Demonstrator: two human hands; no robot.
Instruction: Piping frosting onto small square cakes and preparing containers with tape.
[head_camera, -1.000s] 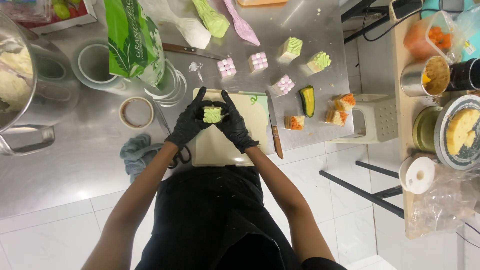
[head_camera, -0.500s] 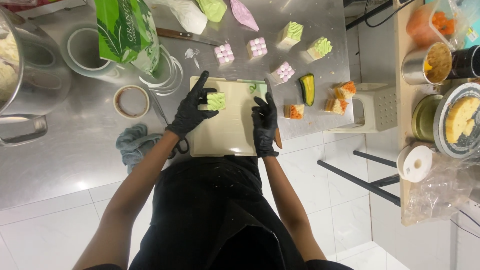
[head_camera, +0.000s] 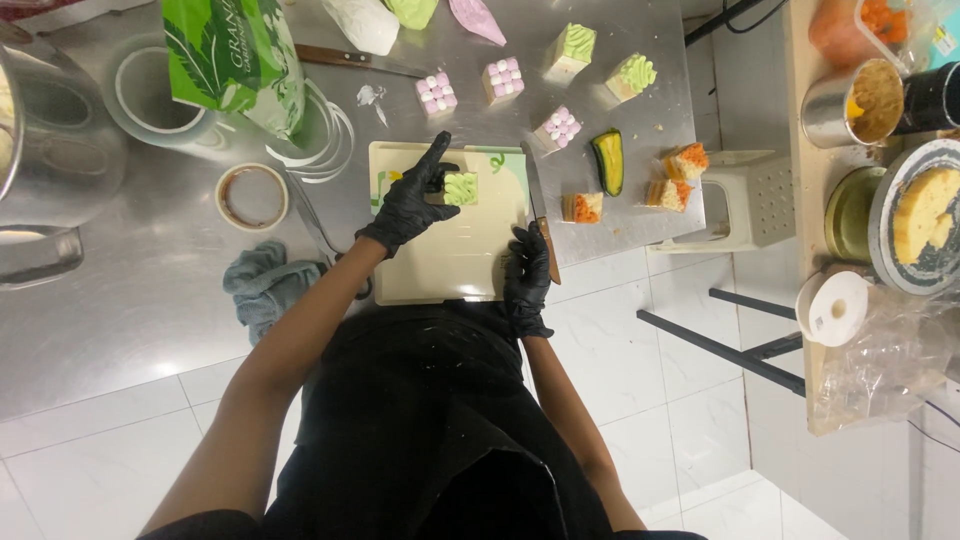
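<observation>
My left hand (head_camera: 408, 203), in a black glove, pinches a small square cake piece topped with green cream (head_camera: 461, 188) on a cream cutting board (head_camera: 450, 265); its index finger sticks out. My right hand (head_camera: 527, 268), also gloved, lies at the board's right edge with loosely bent fingers. It rests against the brown handle of a knife (head_camera: 541, 215) that lies along that edge. The handle still shows beside the hand, not inside it.
On the steel table (head_camera: 150, 310) beyond the board stand several frosted cake cubes, pink (head_camera: 436, 93) and green (head_camera: 572, 48), with orange ones (head_camera: 684, 162) at right. A grey cloth (head_camera: 262, 285), tape rolls (head_camera: 252, 195), a green bag (head_camera: 232, 55) and a big pot (head_camera: 50, 150) sit left.
Both hands held the green cake piece a second ago. The right hand has let go and moved down to the board's right edge by the knife handle; the left keeps the piece.
</observation>
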